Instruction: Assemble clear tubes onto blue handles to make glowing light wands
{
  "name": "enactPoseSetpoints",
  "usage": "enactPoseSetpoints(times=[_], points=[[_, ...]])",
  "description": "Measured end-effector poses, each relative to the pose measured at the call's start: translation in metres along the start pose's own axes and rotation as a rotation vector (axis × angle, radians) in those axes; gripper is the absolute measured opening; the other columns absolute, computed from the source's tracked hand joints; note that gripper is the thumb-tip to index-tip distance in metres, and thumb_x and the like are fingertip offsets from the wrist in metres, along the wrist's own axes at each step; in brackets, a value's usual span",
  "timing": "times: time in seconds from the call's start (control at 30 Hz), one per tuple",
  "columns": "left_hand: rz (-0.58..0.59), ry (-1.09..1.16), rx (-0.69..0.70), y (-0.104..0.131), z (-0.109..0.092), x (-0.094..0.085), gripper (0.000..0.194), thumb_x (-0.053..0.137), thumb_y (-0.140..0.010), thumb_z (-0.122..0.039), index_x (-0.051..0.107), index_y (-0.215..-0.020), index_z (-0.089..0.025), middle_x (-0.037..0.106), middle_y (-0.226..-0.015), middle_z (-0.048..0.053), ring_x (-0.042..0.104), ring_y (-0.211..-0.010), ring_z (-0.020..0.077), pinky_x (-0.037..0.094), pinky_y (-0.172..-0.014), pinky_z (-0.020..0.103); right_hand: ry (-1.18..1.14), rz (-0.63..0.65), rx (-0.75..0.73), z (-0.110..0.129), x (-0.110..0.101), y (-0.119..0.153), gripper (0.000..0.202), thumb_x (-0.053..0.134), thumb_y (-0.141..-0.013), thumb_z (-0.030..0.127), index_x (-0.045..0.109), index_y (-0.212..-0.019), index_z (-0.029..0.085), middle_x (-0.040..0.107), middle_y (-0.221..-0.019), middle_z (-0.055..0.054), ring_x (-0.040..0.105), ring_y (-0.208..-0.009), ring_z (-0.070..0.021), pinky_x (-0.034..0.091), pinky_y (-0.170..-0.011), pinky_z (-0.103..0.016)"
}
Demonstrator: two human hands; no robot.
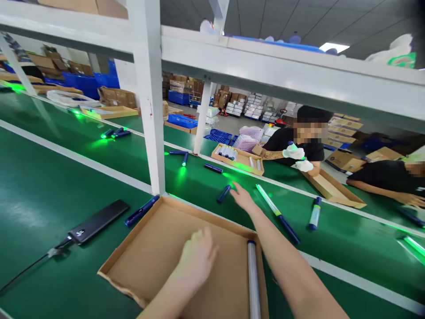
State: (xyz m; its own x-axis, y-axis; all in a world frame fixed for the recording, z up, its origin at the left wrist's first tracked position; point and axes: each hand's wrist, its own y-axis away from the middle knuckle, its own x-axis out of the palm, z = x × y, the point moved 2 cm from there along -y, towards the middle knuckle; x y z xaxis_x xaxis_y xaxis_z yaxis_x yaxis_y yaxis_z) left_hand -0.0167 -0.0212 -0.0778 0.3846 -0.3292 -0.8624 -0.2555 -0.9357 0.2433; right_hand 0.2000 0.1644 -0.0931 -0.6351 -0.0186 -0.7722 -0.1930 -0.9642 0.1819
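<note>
My right hand point(244, 197) reaches across the green belt, fingers stretched out, close beside a short dark-blue flashlight point(223, 193). It holds nothing that I can see. Over the shallow cardboard tray point(133, 248) is my left hand point(199, 256), blurred by motion, its fingers seemingly curled; whether anything is in them is unclear. A clear tube with a dark-blue end point(253, 279) lies along the tray's right side. To the right of my right hand, a light stick point(278, 212) with a lit green tube and blue handle rests on the belt.
A white post point(148, 97) rises behind the tray, under a white shelf beam point(282, 71). A black power bank point(98, 221) with a cable lies left, near a blue flashlight point(141, 211). Co-workers point(288, 141) sit opposite, beside a tray of tubes point(237, 166).
</note>
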Motion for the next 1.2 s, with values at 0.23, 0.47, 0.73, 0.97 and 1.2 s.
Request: enactPoseSetpoints(times=[0.23, 0.47, 0.73, 0.97, 1.2], points=[[0.272, 0.027, 0.226, -0.009, -0.079, 0.053, 0.047, 0.075, -0.091, -0.029, 0.062, -0.133, -0.012, 0.065, -0.135, 0.022, 0.064, -0.124, 0.0411, 0.056, -0.099, 0.05, -0.134, 0.14, 0.134, 0.016, 0.028, -0.038, 0.033, 0.072, -0.104, 0.036, 0.067, -0.132, 0.018, 0.069, -0.131, -0.01, 0.072, -0.108, -0.0258, 0.064, -0.091, -0.046], [0.063, 0.279, -0.037, -0.017, -0.065, 0.05, 0.059, 0.066, -0.087, -0.013, 0.05, -0.143, -0.005, 0.063, -0.122, 0.03, 0.063, -0.123, 0.0498, 0.049, -0.102, 0.062, -0.533, 0.106, 0.054, -0.056, -0.05, 0.068, 0.037, 0.069, -0.105, 0.035, 0.06, -0.137, 0.019, 0.069, -0.122, -0.008, 0.072, -0.09, -0.0203, 0.065, -0.076, -0.037], [-0.119, 1.228, -0.035, -0.016, -0.049, 0.003, 0.028, 0.042, -0.096, -0.046, 0.044, -0.115, -0.025, 0.055, -0.095, 0.002, 0.062, -0.083, 0.0191, 0.054, -0.065, 0.028, -0.827, 0.296, -0.083, -0.083, -0.06, 0.302, 0.055, 0.07, -0.09, 0.032, 0.051, -0.142, 0.027, 0.064, -0.087, 0.004, 0.065, -0.063, -0.016, 0.056, -0.065, -0.033], [-0.193, 1.825, 0.026, 0.023, -0.076, -0.031, 0.031, 0.065, -0.084, -0.044, 0.052, -0.101, -0.021, 0.055, -0.089, -0.001, 0.051, -0.064, 0.0092, 0.044, -0.048, 0.017, -0.571, 0.408, 0.031, -0.042, -0.004, 0.386, 0.065, 0.058, -0.103, 0.064, 0.041, -0.162, 0.042, 0.066, -0.119, -0.006, 0.069, -0.084, -0.0226, 0.058, -0.083, -0.04], [-0.235, 2.057, 0.104, 0.042, -0.084, -0.035, 0.027, 0.077, -0.081, -0.027, 0.056, -0.096, -0.019, 0.056, -0.085, -0.003, 0.055, -0.067, 0.0086, 0.047, -0.045, 0.014, -0.687, 0.304, 0.106, -0.036, -0.001, 0.393, 0.061, 0.047, -0.105, 0.071, 0.051, -0.156, 0.038, 0.068, -0.1, -0.005, 0.065, -0.08, -0.0234, 0.057, -0.071, -0.036]])
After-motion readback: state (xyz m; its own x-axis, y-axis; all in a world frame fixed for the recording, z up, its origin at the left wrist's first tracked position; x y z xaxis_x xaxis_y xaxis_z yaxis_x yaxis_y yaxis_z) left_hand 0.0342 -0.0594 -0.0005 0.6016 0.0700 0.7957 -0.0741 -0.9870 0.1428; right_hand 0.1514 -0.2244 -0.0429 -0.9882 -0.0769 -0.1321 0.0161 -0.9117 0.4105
